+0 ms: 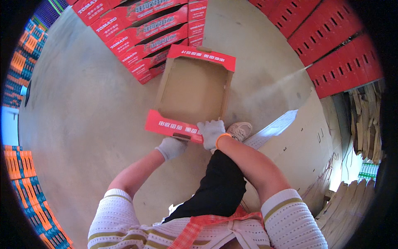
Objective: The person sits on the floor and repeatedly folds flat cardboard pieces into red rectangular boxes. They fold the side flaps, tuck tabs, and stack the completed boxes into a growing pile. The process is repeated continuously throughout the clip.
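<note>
An open-topped cardboard box (195,89), brown inside with red printed end panels, is tilted out in front of me with nothing inside. In a pale work glove, my right hand (212,132) is closed over its near right corner, an orange band at the wrist. My left hand (172,148), gloved too, grips the near red panel from below beside its handle slot; its fingertips are hidden behind the panel. The box's far end lies in front of a stack of red cartons (143,35), close to its lower edge.
More red slotted crates or cartons (331,45) are stacked at the far right. Flattened cardboard (306,157) and a white sheet (275,126) lie right of my shoe (240,130). Orange and blue cartons (31,191) line the left side. Bundled brown cardboard (367,120) stands at the right edge.
</note>
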The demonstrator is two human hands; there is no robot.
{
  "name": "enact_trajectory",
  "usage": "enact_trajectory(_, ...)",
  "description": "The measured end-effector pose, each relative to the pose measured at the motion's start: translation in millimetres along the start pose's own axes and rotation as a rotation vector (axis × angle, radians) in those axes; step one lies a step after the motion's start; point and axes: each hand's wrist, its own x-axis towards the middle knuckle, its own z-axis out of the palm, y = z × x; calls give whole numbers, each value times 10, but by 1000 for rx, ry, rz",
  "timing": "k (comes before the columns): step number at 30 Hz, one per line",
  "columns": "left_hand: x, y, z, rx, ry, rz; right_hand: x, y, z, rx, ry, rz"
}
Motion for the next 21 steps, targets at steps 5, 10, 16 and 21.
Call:
enact_trajectory(5,-52,865,-588,-200,238,210,25,158,-40,207,20,-94)
enact_trajectory(10,-30,1499,-1299,-719,466,272,-609,451,231,1119,801,-48)
enact_trajectory(16,751,2223,-1555,-437,167,571,-2561,1117,1964,1351,1433,558)
enact_trajectory(21,2010,2792,-734,-139,-131,454,-4051,1653,3700,1271,1461,1439)
